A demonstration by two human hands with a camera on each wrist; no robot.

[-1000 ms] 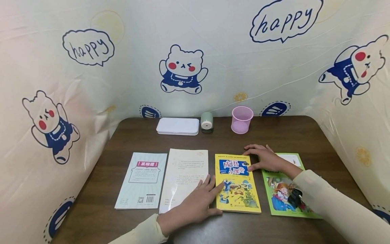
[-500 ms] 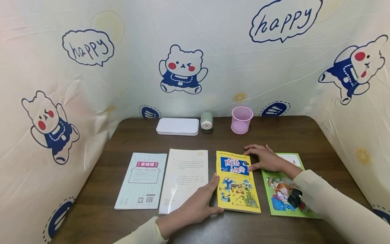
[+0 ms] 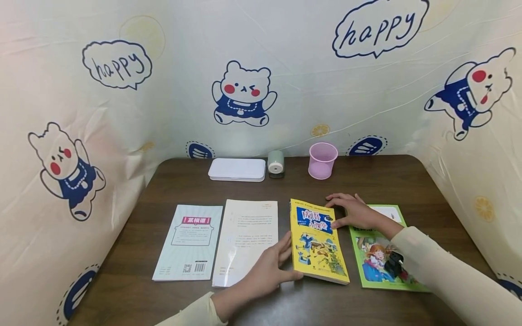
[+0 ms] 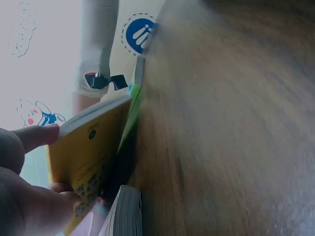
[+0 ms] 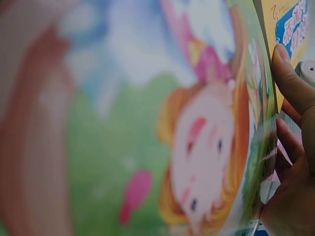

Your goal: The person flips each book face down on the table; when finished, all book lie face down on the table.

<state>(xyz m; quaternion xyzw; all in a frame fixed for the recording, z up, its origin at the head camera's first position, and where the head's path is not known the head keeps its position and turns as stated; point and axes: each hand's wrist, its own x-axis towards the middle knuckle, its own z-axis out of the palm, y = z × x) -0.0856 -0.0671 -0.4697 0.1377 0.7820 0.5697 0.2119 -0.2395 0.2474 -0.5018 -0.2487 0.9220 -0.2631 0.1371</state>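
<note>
The left hand (image 3: 267, 270) grips the yellow book (image 3: 318, 242) along its left long edge, thumb on the near corner and fingers under the cover side; the left wrist view shows that edge raised off the table (image 3: 171, 299) with the thumb (image 4: 37, 135) over the top. The right hand (image 3: 354, 212) lies across the book's far right corner, thumb on the cover and fingers curled round the far edge, resting partly on the green picture book (image 3: 381, 253) beside it. So both hands hold the one book, which stands in the middle of the row, tilted up on its right side.

By the look of it the lift has only begun: the left edge is up and the right edge appears to rest on the wood, just beside the green book. The rest of the row lies flat.

From the left:
- a pale blue booklet (image 3: 189, 242) with a red title and a barcode, flat on the table;
- a white-paged book (image 3: 246, 240), just beside it, with the left wrist over its near right corner;
- the yellow book, in hand;
- the green picture book, flat.

Along the back stand a closed white case (image 3: 238, 169), contents hidden, a small green pencil sharpener (image 3: 276, 163), and a pink mesh cup (image 3: 323, 160), which seems to hold nothing.
</note>
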